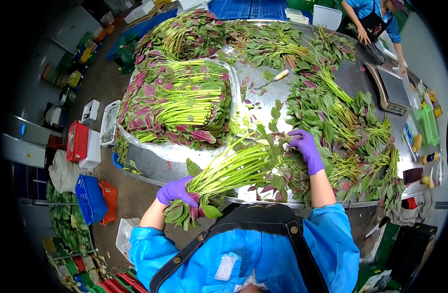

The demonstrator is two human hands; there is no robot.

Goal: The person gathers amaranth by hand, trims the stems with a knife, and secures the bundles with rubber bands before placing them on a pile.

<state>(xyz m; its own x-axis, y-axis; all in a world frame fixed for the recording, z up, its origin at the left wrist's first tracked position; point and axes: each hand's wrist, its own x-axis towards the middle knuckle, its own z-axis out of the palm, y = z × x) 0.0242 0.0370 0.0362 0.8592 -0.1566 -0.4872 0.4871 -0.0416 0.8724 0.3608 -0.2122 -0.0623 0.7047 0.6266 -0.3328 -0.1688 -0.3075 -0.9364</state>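
A single head-worn camera looked forward and steeply down over the wearer's chest (pixel 248 244), which took up the bottom of the view. Its very wide field curved at the edges into black corners. The metal table (pixel 348 73) lay central and near, the left hand (pixel 177 192) and right hand (pixel 306 149) closer; a co-worker (pixel 373 19) at upper right appeared farther off.
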